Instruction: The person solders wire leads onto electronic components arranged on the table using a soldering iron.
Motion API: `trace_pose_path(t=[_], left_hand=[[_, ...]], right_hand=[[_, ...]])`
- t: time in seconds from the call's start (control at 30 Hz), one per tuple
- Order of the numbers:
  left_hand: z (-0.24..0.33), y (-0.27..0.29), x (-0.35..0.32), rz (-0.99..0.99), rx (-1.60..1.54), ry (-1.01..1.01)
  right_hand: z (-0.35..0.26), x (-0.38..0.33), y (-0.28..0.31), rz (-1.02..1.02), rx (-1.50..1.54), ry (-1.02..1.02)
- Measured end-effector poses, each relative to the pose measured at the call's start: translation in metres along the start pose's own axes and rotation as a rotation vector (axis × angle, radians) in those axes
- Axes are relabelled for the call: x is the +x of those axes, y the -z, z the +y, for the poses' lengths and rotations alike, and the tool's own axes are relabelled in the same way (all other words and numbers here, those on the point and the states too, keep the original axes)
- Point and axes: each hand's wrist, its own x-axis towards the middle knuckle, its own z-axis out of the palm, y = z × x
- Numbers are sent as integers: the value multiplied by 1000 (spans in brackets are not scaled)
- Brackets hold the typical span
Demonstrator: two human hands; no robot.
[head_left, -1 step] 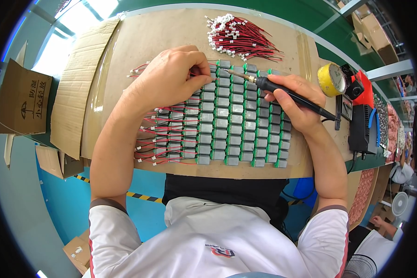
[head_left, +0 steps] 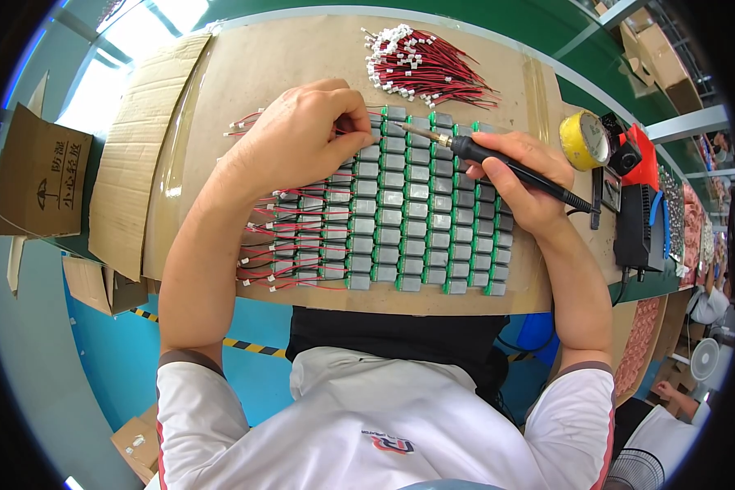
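My left hand [head_left: 310, 126] is bent over the far left part of a block of small grey battery cells [head_left: 392, 181] with green circuit strips. Its thumb and forefinger pinch a thin wire, mostly hidden by the fingers, at a green strip. In my right hand [head_left: 535, 175] is a black-handled soldering iron [head_left: 506, 162], held like a pen, its tip pointing left, close to the left fingertips. Whether the tip touches a cell I cannot tell. Red and black wires with white connectors [head_left: 273, 278] lie over the left columns of cells.
A heap of red and black wires [head_left: 437, 69] lies at the far side of the cardboard-covered table [head_left: 278, 53]. On the right are a yellow tape roll [head_left: 584, 140], a black box-shaped unit [head_left: 635, 233] and blue-handled pliers [head_left: 656, 206]. A cardboard sheet [head_left: 143, 147] lies left.
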Motion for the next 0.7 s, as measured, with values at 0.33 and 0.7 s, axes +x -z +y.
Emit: trace_pose_path(t=[0.33,0.7], left_hand=[[2,-5,0,66,73,23],[2,-6,1,60,81,43]], right_hand=[[6,-2,-1,-14,-14,23],[6,-2,-3,-21,-39,24]])
